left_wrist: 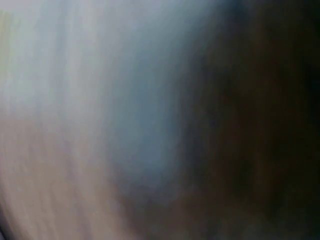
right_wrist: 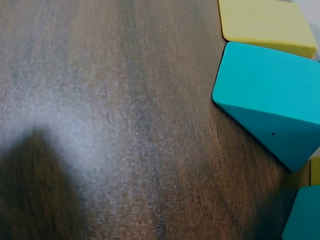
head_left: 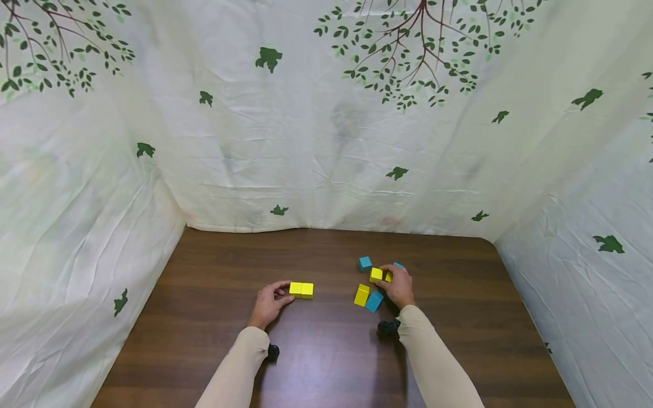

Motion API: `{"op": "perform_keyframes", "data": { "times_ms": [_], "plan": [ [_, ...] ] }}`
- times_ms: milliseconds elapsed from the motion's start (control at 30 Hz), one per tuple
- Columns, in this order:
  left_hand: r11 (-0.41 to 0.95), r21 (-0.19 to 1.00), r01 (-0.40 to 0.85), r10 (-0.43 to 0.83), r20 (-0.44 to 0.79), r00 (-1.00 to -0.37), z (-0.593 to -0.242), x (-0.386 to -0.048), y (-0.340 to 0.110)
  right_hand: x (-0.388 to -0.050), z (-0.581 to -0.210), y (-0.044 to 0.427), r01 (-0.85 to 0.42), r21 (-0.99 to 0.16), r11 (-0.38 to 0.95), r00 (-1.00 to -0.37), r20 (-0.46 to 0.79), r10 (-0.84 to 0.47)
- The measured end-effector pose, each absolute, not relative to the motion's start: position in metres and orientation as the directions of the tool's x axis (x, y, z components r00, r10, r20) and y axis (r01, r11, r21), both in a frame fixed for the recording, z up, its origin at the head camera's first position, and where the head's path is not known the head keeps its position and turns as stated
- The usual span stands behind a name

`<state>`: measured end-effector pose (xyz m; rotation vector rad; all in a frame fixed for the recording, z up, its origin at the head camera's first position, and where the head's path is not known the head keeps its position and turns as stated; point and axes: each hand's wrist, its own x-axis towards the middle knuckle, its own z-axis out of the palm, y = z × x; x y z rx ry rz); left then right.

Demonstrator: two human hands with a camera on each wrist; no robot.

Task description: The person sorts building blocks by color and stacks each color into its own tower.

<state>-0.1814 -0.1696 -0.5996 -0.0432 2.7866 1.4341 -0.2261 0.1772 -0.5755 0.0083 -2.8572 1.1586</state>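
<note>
In the head view my left hand (head_left: 269, 305) is at the left end of two yellow blocks (head_left: 301, 290) that stand side by side. Its thumb and index finger pinch the nearer block. My right hand (head_left: 400, 287) pinches a yellow cube (head_left: 376, 275) between thumb and fingertips. Another yellow piece (head_left: 389, 276) shows partly behind its fingers, and a blue piece (head_left: 398, 265) peeks out beyond them. Just nearer lie a yellow block (head_left: 361, 295) and a blue wedge (head_left: 374, 301), whose sloped side shows in the right wrist view. The left wrist view is too blurred to read.
A blue cube (head_left: 364, 263) sits behind the right-hand group. The brown wooden table (head_left: 229, 260) meets a white leaf-printed cloth (head_left: 306, 141) at the back and sides. Dark wrist devices (head_left: 389, 328) hang under both sleeves, close to the tabletop.
</note>
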Motion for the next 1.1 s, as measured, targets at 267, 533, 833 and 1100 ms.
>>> {"op": "perform_keyframes", "data": {
  "times_ms": [267, 533, 833, 1100],
  "plan": [
    [0.583, 0.811, -0.038, -0.034, -0.023, -0.999, -0.600, -0.181, -0.170, -0.225, -0.570, 0.177, -0.077, -0.682, 0.727, -0.994, 0.114, 0.001],
    [0.579, 0.814, -0.046, -0.040, -0.027, -0.999, -0.599, -0.181, -0.169, -0.222, -0.559, 0.165, -0.088, -0.723, 0.685, -0.994, 0.112, -0.009],
    [0.585, 0.809, -0.048, -0.031, -0.036, -0.999, -0.599, -0.183, -0.171, -0.212, -0.547, 0.138, -0.095, -0.803, 0.588, -0.995, 0.098, -0.026],
    [0.587, 0.809, -0.028, -0.026, -0.016, -1.000, -0.600, -0.182, -0.171, -0.204, -0.553, 0.109, -0.147, -0.809, 0.569, -0.989, 0.132, -0.067]
  ]
}}
